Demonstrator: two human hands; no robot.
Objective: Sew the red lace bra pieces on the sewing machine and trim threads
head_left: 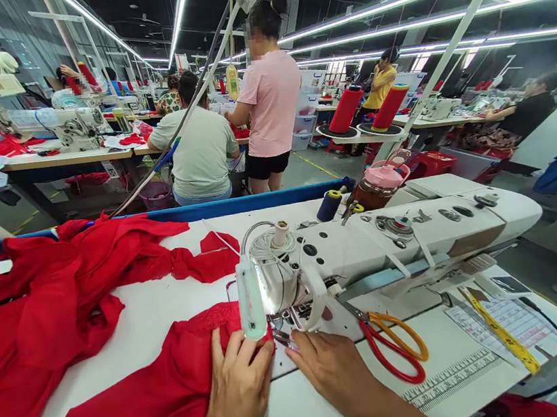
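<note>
My left hand (240,384) lies flat on a red fabric piece (144,397), fingers spread, pressing its edge toward the needle of a white sewing machine (389,235). My right hand (329,359) rests just right of it on the machine bed, fingertips at the presser foot area, touching the fabric edge. A small lamp guard (250,301) hides the needle. Whether either hand pinches the cloth I cannot tell; both press on it.
A heap of red garments (40,308) covers the table's left. Orange-handled scissors (393,344) lie right of my right hand, a yellow tape measure (505,336) beyond. Red thread cones (345,111) and a pink-lidded jar (382,181) stand behind. Other people work at the back tables.
</note>
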